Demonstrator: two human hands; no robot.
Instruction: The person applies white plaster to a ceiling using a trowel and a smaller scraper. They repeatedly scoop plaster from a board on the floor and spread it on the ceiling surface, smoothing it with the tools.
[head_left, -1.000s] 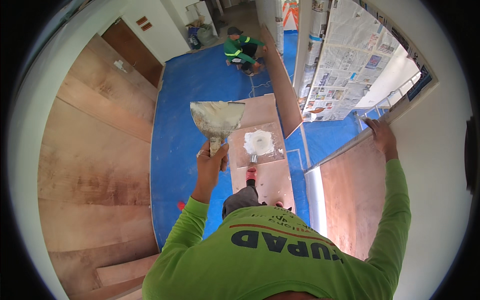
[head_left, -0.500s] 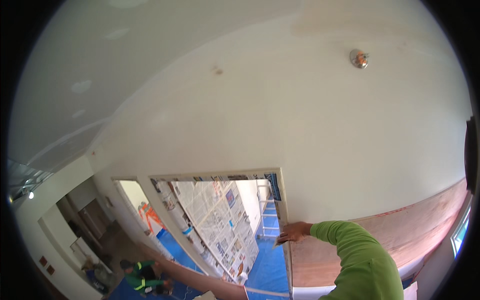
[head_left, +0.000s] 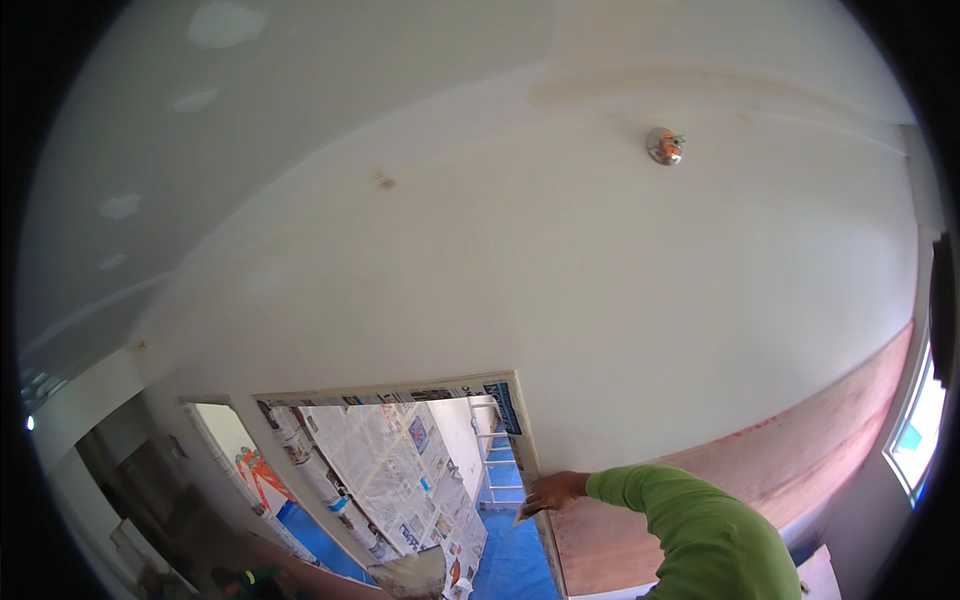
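My right hand (head_left: 556, 488), at the end of a green sleeve, is closed on what looks like a small scraper (head_left: 522, 514) at the right jamb of a newspaper-masked doorway (head_left: 515, 408). At the bottom of the view rises the wide putty knife blade (head_left: 405, 572) with pale filler on it; my left hand is out of view below it.
A pale wall (head_left: 590, 260) meets a patched ceiling, with a round metal fitting (head_left: 665, 146) high up. Plywood (head_left: 720, 460) covers the lower wall; a window (head_left: 910, 445) is at right. A ladder (head_left: 497, 460), blue sheeting (head_left: 500, 560) and a crouching person (head_left: 240, 580) are also visible.
The view has swung up from the floor to the wall and ceiling. The putty knife, earlier raised in my left hand, shows only at the bottom. My right hand stays at the jamb.
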